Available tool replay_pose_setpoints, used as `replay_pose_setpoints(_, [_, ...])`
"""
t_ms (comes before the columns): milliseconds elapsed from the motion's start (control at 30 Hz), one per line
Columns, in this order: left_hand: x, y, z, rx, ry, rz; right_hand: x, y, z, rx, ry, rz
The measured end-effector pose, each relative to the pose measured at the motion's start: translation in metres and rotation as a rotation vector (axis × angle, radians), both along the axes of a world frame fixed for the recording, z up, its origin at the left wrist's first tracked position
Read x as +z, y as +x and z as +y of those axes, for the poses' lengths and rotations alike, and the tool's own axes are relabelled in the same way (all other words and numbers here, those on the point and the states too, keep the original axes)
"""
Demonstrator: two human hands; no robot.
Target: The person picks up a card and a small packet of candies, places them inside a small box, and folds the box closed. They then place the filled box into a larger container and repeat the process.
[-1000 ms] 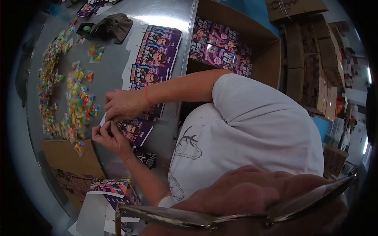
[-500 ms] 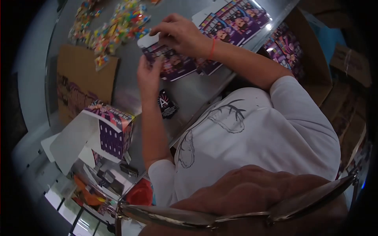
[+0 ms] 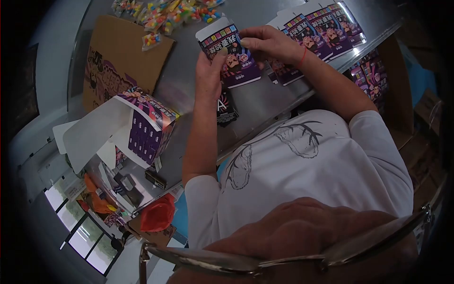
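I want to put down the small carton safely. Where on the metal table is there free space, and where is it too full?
Bare metal table shows between the black packet and the row of flat cartons, below the held carton. Another bare strip lies between the brown cardboard sheet and the left hand. The top edge is crowded with candy bags.

The surface (image 3: pixel 265 102) is smooth brushed metal with a dull sheen. The purple carton (image 3: pixel 229 52) looks like glossy printed card, the brown sheet (image 3: pixel 118 52) matt cardboard, the shirt (image 3: pixel 321 175) soft white cloth.

bare metal table (image 3: pixel 265 102) between black packet (image 3: pixel 226 108) and flat cartons (image 3: pixel 312 35).
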State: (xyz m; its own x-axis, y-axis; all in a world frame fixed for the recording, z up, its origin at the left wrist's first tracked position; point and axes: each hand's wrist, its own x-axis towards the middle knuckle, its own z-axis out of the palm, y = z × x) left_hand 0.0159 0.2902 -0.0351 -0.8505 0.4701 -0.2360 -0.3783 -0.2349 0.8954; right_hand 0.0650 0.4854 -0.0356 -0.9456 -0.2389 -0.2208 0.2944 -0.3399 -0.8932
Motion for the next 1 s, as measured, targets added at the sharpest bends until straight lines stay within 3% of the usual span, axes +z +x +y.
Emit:
replay_pose_setpoints(133, [0.008,0.002,-0.002,-0.024,-0.034,0.032,-0.002,-0.004,-0.004,0.041,0.179,0.065])
replay_pose_setpoints(233, [0.002,-0.005,-0.012,-0.099,-0.074,0.133,-0.005,-0.003,-0.008,-0.044,0.199,0.174])
replay_pose_setpoints(267, [0.002,-0.008,-0.018,-0.096,-0.079,0.128,-0.006,-0.005,-0.010,-0.074,0.314,0.222])
replay_pose_setpoints(333, [0.004,-0.017,-0.030,-0.193,-0.297,0.255,-0.008,-0.013,-0.013,-0.098,0.427,0.275])
replay_pose_setpoints(367, [0.000,-0.023,-0.035,-0.188,-0.301,0.251,-0.010,-0.017,-0.015,-0.215,0.582,0.542])
replay_pose_setpoints(400, [-0.007,-0.032,-0.039,-0.153,-0.361,0.459,-0.012,-0.022,-0.017,-0.331,0.731,0.812])
replay_pose_setpoints(433, [-0.014,-0.039,-0.043,-0.116,-0.419,0.668,-0.012,-0.027,-0.019,-0.325,0.727,0.814])
replay_pose_setpoints(500, [-0.009,-0.046,-0.043,-0.087,-0.502,0.812,-0.012,-0.035,-0.022,-0.369,0.835,0.917])
replay_pose_setpoints(533, [-0.007,-0.049,-0.043,-0.062,-0.581,0.956,-0.013,-0.038,-0.022,-0.367,0.834,0.920])
replay_pose_setpoints(767, [-0.028,-0.035,-0.047,-0.200,-0.605,0.816,-0.027,-0.022,-0.022,-0.196,0.906,0.792])
replay_pose_setpoints(833, [-0.025,-0.031,-0.042,-0.103,-0.728,1.042,-0.029,-0.021,-0.022,-0.182,0.923,0.772])
replay_pose_setpoints(967, [-0.015,-0.037,-0.048,-0.235,-0.816,1.078,-0.030,-0.029,-0.022,-0.239,0.934,0.795])
replay_pose_setpoints(1000, [-0.018,-0.037,-0.053,-0.231,-0.759,0.973,-0.029,-0.029,-0.020,-0.233,0.922,0.789])
